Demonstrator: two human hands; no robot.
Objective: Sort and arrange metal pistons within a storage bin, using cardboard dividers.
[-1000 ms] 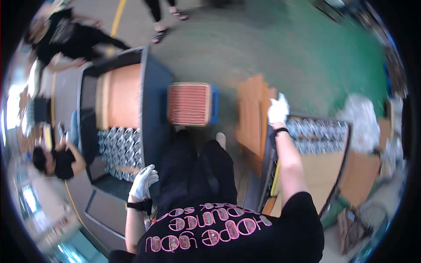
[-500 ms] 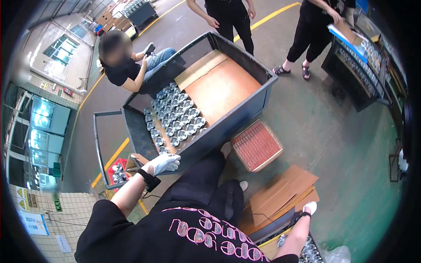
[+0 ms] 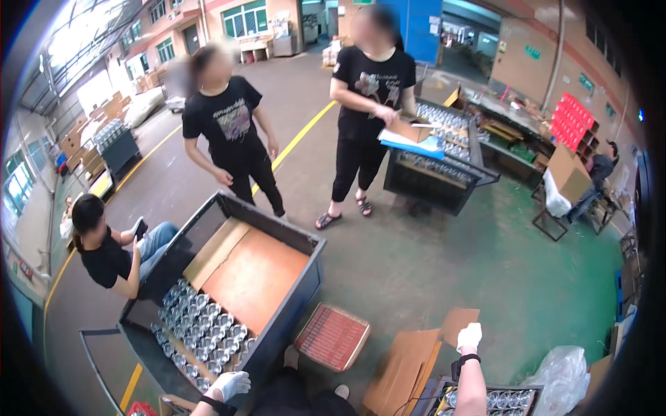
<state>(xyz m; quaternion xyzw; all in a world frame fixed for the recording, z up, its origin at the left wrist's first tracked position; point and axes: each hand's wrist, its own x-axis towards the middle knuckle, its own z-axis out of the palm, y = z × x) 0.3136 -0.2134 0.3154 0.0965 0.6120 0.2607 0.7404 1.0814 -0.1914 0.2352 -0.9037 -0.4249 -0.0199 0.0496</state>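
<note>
My left hand [image 3: 231, 385], in a white glove, is beside the near side of a dark metal cart [image 3: 284, 305]. Its fingers are stretched out, and nothing shows in them. Inside the cart, several rows of shiny metal-and-glass parts [image 3: 208, 320] stand next to a bare orange-brown board [image 3: 260, 274]. My right hand [image 3: 469, 337], also white-gloved, is closed at the edge of a brown cardboard sheet [image 3: 458, 320]. Its fingertips are partly hidden. Below that arm, more shiny parts [image 3: 510, 399] sit in a second dark-framed container.
Larger cardboard sheets [image 3: 402, 367] lean beside a red box [image 3: 334, 338] on the floor. Clear plastic wrap [image 3: 562, 378] lies at the right. Three people are around the cart, one seated; another loaded cart [image 3: 437, 180] stands beyond. A metal frame [image 3: 104, 367] projects at left.
My view has swung up and to the right, bringing in more of the standing people and far carts. My left hand remains by the cart, my right by the cardboard.
</note>
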